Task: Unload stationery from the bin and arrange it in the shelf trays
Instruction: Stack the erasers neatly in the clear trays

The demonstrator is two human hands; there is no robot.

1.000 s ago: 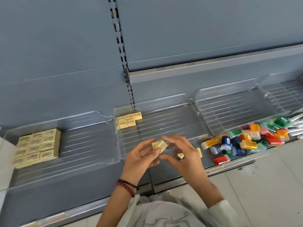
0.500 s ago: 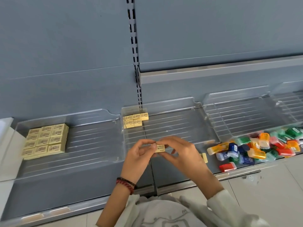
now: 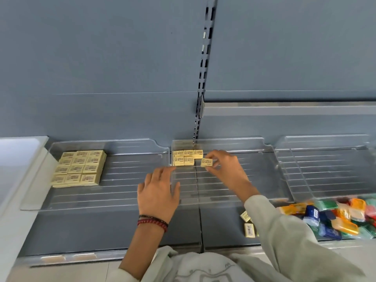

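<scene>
Five trayed erasers (image 3: 184,157), sixth (image 3: 206,162) in right hand (image 3: 225,167)

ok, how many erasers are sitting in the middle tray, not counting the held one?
5 in the middle tray, back-left corner: three in the back row, two in front. The right hand holds another eraser beside them. None look hidden.

Middle clear tray (image 3: 234,180) lies open right of its eraser cluster (image 3: 186,157); left hand (image 3: 157,192) blocks its front-left corner.
</scene>
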